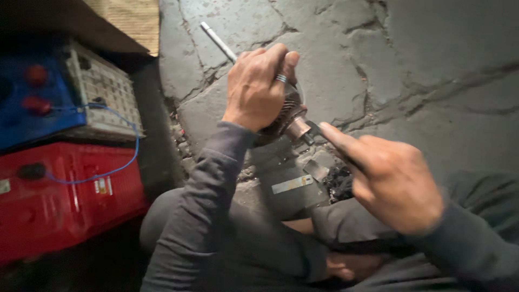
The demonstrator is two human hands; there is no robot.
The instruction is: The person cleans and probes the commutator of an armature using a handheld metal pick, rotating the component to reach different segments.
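Cracked grey stone floor (432, 65) fills the background, rough and split by dark lines. Over the middle of it, the left hand (258, 89) is wrapped tight around a motor part (289, 116), a round ribbed brown piece with a shiny copper end. A thin smooth metal rod (217, 40) sticks out past the hand toward the floor's far edge. The right hand (392, 181) pinches a small dark tool (316, 130) whose tip touches the copper end. Below lies a dark grey block (289, 186). At the left edge sit a red plastic box (59, 200), a blue box (32, 100) and a looping blue wire (116, 170).
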